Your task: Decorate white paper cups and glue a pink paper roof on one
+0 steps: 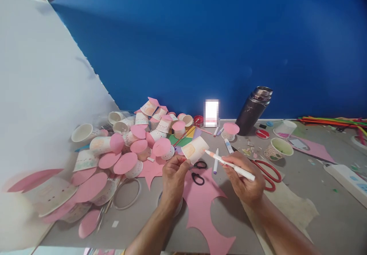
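Observation:
My left hand (175, 174) grips a white paper cup (196, 148) by its lower edge, tilted on its side, with a pale orange drawing on its wall. In my right hand (246, 178) is a white marker (232, 165), its orange tip pointing at the cup's right edge; whether it touches I cannot tell. Beneath the hands lies pink paper (203, 205) with round cut-outs, and black-handled scissors (197, 172) rest on it. A purple-tipped marker (216, 161) lies between my hands. Red-handled scissors (268, 172) are partly hidden behind my right hand.
Many paper cups with pink discs (124, 163) crowd the left side. A dark, uncapped flask (254, 111) stands at the back right, near a green-lined cup (278, 150). A white power strip (348, 182) lies at far right. A blue wall (186, 48) closes the back.

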`<state>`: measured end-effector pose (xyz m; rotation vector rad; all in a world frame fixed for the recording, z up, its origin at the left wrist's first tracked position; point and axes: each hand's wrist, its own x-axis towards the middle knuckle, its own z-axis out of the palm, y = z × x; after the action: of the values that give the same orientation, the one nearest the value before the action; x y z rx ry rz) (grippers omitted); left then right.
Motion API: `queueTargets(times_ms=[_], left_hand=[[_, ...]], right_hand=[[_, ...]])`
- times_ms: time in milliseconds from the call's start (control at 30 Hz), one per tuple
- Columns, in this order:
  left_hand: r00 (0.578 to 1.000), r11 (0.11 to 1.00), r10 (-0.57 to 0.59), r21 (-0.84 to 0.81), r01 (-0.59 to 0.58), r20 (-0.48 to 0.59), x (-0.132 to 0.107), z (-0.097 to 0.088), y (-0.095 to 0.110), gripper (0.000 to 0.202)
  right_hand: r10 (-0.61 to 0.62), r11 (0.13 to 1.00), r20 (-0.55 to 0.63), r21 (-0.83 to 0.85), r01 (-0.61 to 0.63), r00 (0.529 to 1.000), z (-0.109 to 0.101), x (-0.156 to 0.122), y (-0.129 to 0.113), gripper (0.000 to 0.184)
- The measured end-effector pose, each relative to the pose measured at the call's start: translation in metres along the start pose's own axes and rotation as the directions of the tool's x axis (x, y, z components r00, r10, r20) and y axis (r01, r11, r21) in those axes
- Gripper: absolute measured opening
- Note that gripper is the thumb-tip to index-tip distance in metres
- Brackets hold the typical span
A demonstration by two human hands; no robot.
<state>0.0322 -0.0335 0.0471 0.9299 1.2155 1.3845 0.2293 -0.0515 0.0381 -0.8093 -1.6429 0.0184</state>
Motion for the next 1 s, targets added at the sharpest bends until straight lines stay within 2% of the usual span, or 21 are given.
queueTargets(times_ms=[200,367,533,633,767,900,1000], left_hand=[[1.0,0.998,-0.008,-0.061,0.009,0.018,-0.001,0.002,-0.001,0.017],[1.0,0.999,0.0,-0.041,0.001,0.021,0.0,0.001,-0.005,0.018],[1.0,0.999,-0.014,-0.041,0.014,-0.003,0.002,-0.003,-0.014,0.019],[0.998,0.985,-0.061,-0.163,0.062,0.015,0.006,-0.004,-0.018,0.022],[0.987,0.914,-0.123,-0.374,0.154,0.104,0.01,-0.003,-0.018,0.026],[0.97,0.863,-0.181,-0.447,0.235,0.16,0.012,-0.002,-0.018,0.027],[0.958,0.822,-0.241,-0.491,0.287,0.156,0.012,-0.001,-0.019,0.025]], right_hand=[[-0.009,0.999,0.031,-0.045,0.01,0.999,0.001,0.003,-0.001,0.022],[-0.023,0.996,0.054,-0.085,0.027,0.998,0.002,0.004,0.001,0.02],[0.014,0.996,0.026,-0.088,-0.012,1.0,-0.001,0.001,0.0,0.015],[0.027,0.999,-0.016,-0.045,-0.028,1.0,-0.003,0.0,-0.001,0.015],[0.038,0.998,-0.022,-0.049,-0.039,0.999,-0.003,0.0,-0.001,0.015],[0.038,0.998,-0.014,-0.058,-0.038,0.999,-0.001,-0.001,0.0,0.013],[0.028,0.997,-0.004,-0.074,-0.028,1.0,0.0,-0.001,0.0,0.012]])
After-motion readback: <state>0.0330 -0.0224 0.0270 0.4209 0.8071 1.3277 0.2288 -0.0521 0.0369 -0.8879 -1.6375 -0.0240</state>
